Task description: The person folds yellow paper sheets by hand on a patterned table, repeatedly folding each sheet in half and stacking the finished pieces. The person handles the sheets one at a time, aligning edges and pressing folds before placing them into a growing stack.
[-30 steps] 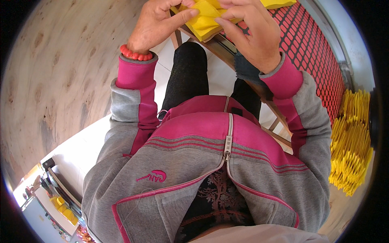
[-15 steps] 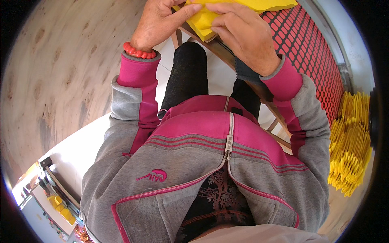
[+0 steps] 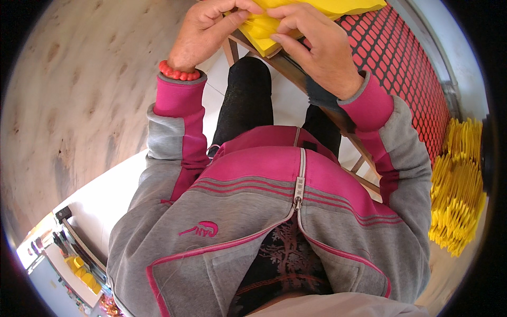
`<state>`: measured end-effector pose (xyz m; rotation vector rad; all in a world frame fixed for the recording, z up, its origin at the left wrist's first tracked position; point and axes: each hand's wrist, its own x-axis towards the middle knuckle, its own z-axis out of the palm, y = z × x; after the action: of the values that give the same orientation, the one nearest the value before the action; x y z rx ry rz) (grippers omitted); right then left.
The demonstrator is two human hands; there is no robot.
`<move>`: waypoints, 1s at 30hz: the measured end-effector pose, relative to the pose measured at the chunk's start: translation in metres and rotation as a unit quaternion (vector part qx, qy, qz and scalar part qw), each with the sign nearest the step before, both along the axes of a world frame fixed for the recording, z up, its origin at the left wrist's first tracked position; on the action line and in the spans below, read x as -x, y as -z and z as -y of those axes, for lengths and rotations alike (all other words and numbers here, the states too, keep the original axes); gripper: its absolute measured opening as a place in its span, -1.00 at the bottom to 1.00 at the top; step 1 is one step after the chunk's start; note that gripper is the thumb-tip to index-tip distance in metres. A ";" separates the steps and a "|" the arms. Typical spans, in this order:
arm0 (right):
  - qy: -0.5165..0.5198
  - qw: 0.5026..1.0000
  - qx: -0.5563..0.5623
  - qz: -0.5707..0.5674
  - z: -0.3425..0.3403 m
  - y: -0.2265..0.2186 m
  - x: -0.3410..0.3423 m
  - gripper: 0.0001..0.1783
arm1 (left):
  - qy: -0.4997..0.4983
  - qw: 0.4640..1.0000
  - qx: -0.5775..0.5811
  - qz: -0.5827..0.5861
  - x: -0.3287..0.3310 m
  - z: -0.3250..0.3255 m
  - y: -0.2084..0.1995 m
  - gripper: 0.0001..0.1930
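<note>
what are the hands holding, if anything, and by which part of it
The left hand and right hand are both at the near end of the bright yellow, thin, paper-like sheets; whether either actually grips them cannot be told.

Curls left hand point(image 3: 203, 34) and right hand point(image 3: 325, 50) over yellow sheets point(image 3: 262, 41) at the top. Wears a red bracelet point(image 3: 179, 72) and pink-and-grey jacket point(image 3: 248, 182). Has a red-and-black surface point(image 3: 393, 63) to the right, and a yellow stack point(image 3: 457, 193) farther right, lower.
</note>
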<state>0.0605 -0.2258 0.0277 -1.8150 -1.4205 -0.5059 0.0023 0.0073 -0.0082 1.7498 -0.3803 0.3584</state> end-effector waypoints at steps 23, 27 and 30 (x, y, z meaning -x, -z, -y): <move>0.007 0.999 -0.003 0.033 0.000 -0.003 0.001 -0.83 | 0.028 0.985 -0.159 0.059 -0.002 -0.015 -0.003 -0.67; 0.007 0.999 -0.006 0.040 -0.001 -0.003 0.002 -0.83 | 0.025 0.985 -0.154 0.077 -0.001 -0.012 -0.003 -0.73; 0.015 0.999 0.003 0.033 -0.001 -0.005 0.003 -0.83 | 0.005 0.982 -0.173 0.079 -0.001 -0.008 -0.003 -0.82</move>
<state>0.0575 -0.2252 0.0325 -1.8430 -1.4417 -0.5811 0.0036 0.0157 -0.0049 2.0637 -0.5942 0.4467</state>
